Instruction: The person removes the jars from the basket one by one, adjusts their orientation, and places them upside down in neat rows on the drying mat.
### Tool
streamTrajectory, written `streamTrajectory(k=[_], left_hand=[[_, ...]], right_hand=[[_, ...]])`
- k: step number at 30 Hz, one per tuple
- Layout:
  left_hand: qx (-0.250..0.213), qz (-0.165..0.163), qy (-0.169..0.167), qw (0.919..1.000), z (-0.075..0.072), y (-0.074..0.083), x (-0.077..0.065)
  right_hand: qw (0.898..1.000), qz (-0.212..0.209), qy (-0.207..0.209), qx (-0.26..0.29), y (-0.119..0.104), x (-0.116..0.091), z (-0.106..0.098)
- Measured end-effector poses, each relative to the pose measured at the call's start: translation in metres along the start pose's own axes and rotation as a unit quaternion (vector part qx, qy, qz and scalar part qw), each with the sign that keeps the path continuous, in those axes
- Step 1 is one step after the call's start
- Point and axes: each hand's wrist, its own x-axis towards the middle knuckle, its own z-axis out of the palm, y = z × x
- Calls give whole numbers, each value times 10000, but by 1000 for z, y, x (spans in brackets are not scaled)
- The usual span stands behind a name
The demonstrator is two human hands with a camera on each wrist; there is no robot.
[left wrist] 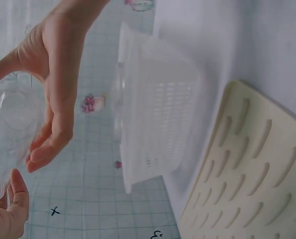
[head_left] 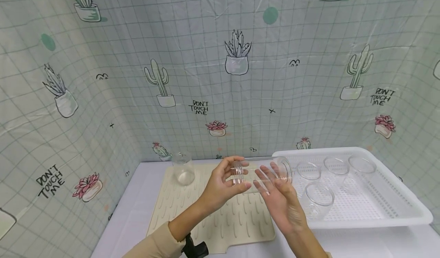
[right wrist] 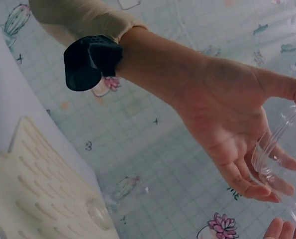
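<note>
A clear jar [head_left: 262, 170] lies sideways in the air above the beige mat. My left hand [head_left: 228, 177] grips its ridged end at the left, thumb in front and fingers behind; those fingers also curl round it in the right wrist view. At the other end, my right hand [head_left: 282, 198] is palm up beneath the jar, its loosely spread fingers showing through the clear wall. The left wrist view has the right hand [left wrist: 58, 84] alongside the jar [left wrist: 13, 117], its thumb and fingers apart. Whether the right fingers press on it is hard to tell.
Another clear jar [head_left: 183, 170] stands on the back left corner of the ribbed beige mat [head_left: 220, 227]. At the right, a white perforated basket [head_left: 395, 212] holds several clear containers, one being this container [head_left: 319, 195]. A patterned curtain [head_left: 220, 90] hangs behind the white table [head_left: 127, 219].
</note>
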Motion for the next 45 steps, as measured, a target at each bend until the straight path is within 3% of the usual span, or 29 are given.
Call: streamTrajectory(k=[8, 13, 19, 30, 35, 37, 45], left_hand=[[-86, 168, 2, 9998, -2, -13, 0], [-125, 219, 17, 9997, -3, -16, 0], [-93, 167, -47, 9998, -7, -18, -2], [675, 153, -27, 9976, -32, -12, -13], [1394, -34, -8, 9902, -39, 1, -28], [1707, -127, 60, 9852, -43, 0, -34], [2650, -649, 573, 9604, -76, -50, -64]], right_hand=[[9967, 99, 388, 711, 9, 3, 4], [9947, 88, 520, 880, 11, 5, 5], [9948, 82, 539, 861, 12, 7, 7], [9987, 43, 330, 374, 11, 17, 2], [9995, -57, -65, 315, 12, 26, 0], [9998, -102, -23, 172, 14, 29, 0], [9956, 39, 866, -362, 23, 44, 0]])
